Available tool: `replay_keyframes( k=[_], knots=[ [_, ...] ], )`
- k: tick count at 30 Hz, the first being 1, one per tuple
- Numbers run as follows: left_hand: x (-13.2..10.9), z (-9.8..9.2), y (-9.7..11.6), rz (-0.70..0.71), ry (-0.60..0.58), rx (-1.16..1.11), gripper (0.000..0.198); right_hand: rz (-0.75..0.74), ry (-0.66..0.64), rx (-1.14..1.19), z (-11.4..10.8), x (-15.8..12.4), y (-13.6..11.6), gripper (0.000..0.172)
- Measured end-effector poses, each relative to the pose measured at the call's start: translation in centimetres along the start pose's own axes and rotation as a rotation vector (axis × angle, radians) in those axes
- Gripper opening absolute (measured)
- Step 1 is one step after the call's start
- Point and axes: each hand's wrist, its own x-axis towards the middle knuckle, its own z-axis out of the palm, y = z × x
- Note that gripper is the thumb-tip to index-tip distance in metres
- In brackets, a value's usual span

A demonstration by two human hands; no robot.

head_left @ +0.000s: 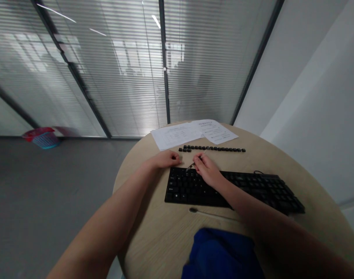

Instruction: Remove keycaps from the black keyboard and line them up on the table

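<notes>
My right hand is closed around a thin, pen-like metal tool, over the left part of a black keyboard. The tool slants, its lower tip at the keyboard's top row of keys. Beyond the keyboard's far left corner, my left hand rests on the table with its fingers curled in; whether anything is inside them is hidden. A row of loose black keycaps lies just past both hands, with a few doubled up at its left end.
Papers lie at the far side of the round wooden table. A toothbrush with a dark head lies in front of the keyboard, near a blue cloth. A red-and-blue basket stands on the floor by the glass partition.
</notes>
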Motion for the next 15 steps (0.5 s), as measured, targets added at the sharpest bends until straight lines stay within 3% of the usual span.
replay_keyframes(
  k=[7, 15],
  knots=[
    [1.8, 0.4, 1.2, -0.121, -0.038, 0.200, 0.036, -0.043, 0.017, -0.164, -0.1, -0.4, -0.9, 0.026],
    [1.2, 1.2, 2.1, -0.176, 0.072, 0.312, 0.045, -0.033, -0.054, -0.282, 0.1, -0.3, -1.3, 0.024]
  ],
)
